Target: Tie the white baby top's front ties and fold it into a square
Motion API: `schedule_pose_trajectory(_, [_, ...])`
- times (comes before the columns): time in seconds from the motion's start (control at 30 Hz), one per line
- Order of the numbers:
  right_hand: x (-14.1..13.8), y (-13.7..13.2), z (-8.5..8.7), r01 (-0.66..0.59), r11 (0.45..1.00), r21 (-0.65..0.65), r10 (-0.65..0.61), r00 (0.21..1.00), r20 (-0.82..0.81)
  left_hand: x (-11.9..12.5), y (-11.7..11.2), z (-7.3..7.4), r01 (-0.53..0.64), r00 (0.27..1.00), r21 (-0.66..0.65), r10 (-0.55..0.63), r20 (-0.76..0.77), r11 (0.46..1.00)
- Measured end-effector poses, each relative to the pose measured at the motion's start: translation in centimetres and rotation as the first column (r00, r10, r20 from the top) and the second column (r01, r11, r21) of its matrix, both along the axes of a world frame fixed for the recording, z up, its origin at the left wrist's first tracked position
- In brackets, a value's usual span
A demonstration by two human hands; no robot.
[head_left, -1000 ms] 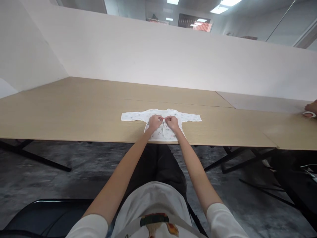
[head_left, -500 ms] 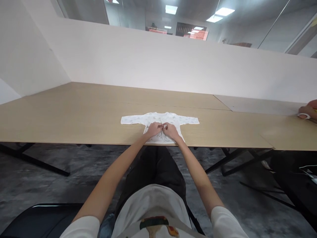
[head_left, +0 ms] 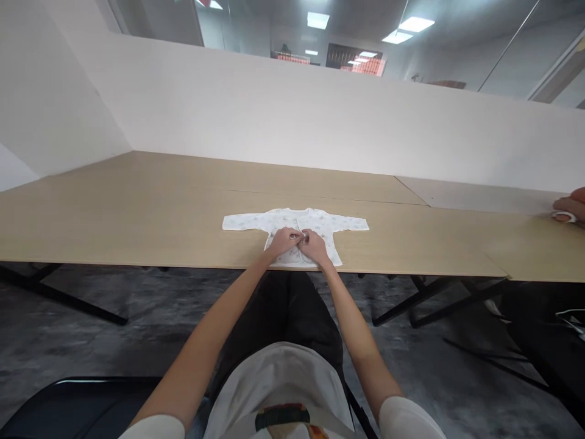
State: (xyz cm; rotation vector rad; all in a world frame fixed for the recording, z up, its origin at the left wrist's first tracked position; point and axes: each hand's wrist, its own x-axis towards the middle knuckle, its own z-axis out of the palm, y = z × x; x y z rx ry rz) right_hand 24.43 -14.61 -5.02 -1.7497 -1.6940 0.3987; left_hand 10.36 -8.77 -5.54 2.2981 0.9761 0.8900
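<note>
A small white baby shirt with a faint print lies flat near the table's front edge, its sleeves spread to both sides. My left hand and my right hand meet at its middle front opening. The fingers of both are pinched on the cloth there, with the fingertips almost touching. Whatever small fastening may sit between them is too small to make out. The shirt's lower hem reaches close to the table edge.
The long wooden table runs along a white partition with glass above. At the far right, another person's hand rests near a white item. A black chair stands at lower left.
My right hand has shifted slightly, its fingers now closer against my left fingertips at the shirt's front. The shirt lies as before, and the view has tilted a little.
</note>
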Motion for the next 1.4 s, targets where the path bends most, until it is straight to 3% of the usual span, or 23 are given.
schedule_pose_trajectory(0.17, [0.9, 0.2, -0.7, 0.074, 0.995, 0.074, -0.051, 0.960, -0.275, 0.2, -0.5, 0.5, -0.048, 0.999, 0.001, 0.048, -0.008, 0.999])
schedule_pose_trajectory(0.37, [1.3, 0.4, -1.0, 0.095, 0.991, 0.098, -0.044, 0.904, -0.426, 0.2, -0.4, 0.4, -0.052, 0.997, 0.050, 0.055, -0.061, 0.997])
schedule_pose_trajectory(1.0, [1.1, -0.1, -1.1, 0.049, 0.989, 0.140, 0.037, 0.830, -0.556, -0.3, -0.5, 0.3, 0.153, 0.948, -0.180, -0.092, 0.306, 0.972])
schedule_pose_trajectory(1.17, [1.2, 0.1, -1.4, -0.004, 0.984, 0.178, 0.097, 0.849, -0.519, -0.4, 0.0, -0.3, 0.197, 0.933, -0.174, -0.130, 0.337, 0.965])
schedule_pose_trajectory(1.4, [1.0, 0.3, -1.5, 0.016, 0.988, 0.152, 0.060, 0.876, -0.478, -0.5, 0.1, -0.4, 0.181, 0.942, -0.178, -0.119, 0.313, 0.967])
